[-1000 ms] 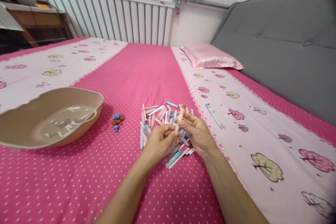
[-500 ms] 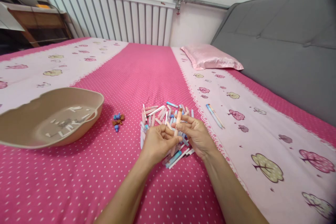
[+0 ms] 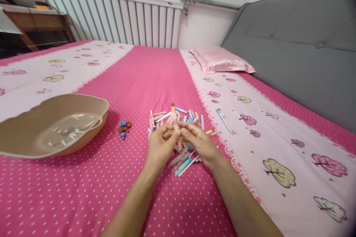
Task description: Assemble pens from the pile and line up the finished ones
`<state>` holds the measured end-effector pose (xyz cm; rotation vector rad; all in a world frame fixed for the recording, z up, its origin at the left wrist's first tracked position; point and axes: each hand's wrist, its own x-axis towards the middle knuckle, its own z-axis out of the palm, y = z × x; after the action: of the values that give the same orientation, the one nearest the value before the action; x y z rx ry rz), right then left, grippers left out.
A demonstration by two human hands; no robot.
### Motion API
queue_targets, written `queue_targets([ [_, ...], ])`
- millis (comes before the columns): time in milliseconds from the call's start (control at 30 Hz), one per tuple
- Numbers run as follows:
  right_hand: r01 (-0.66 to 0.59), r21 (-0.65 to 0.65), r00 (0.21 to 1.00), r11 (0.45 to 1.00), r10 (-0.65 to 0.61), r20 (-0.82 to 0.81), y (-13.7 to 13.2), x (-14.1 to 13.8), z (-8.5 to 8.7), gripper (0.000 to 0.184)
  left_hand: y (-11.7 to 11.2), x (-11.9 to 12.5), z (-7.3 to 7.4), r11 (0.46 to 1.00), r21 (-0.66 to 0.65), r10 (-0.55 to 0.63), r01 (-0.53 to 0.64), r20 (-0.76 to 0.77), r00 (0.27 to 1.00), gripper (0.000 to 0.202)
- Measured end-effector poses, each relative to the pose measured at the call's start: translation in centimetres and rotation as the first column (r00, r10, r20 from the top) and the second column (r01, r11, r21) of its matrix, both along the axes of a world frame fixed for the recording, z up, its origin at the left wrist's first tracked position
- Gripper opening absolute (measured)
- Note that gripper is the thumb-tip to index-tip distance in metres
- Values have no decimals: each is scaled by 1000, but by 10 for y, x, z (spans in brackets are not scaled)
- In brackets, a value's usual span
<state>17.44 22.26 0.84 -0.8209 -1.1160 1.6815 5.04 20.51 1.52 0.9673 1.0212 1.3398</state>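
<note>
An orange pen (image 3: 174, 113) with a brown end stands nearly upright between my hands, above a heap of pens. My left hand (image 3: 161, 146) pinches it from the left, thumb and fingers closed. From the right, my right hand (image 3: 199, 143) closes its fingertips on the same pen. The hands meet around its lower part and hide some of it. Pink, white and blue pens (image 3: 184, 164) lie loosely piled under and around both hands. Another orange-tipped pen (image 3: 210, 132) pokes out beyond my right hand.
Left of the heap lie small blue and brown pieces (image 3: 124, 129). A beige basin (image 3: 104, 113) holds several white and grey bits. Two slim pens (image 3: 226, 121) rest on the right. A pink pillow (image 3: 222, 60) lies near the grey headboard (image 3: 292, 26).
The orange pen has shifted left and stands more upright. My right hand has moved left with it, closer to my left hand. The camera view has turned slightly.
</note>
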Motion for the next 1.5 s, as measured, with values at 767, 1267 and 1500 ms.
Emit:
queue_targets([
  [767, -123, -51, 989, 991, 126, 73, -5, 3, 4, 46, 5, -13, 3, 975, -89, 216, -203, 181, 959, 31],
  [1267, 2, 79, 999, 997, -6, 40, -7, 7, 11, 39, 0, -12, 8, 957, 253, 192, -143, -178, 965, 23],
  [1500, 357, 160, 933, 920, -360, -12, -11, 10, 30, 31, -9, 0, 4, 944, 326, 174, 46, -612, 771, 20],
])
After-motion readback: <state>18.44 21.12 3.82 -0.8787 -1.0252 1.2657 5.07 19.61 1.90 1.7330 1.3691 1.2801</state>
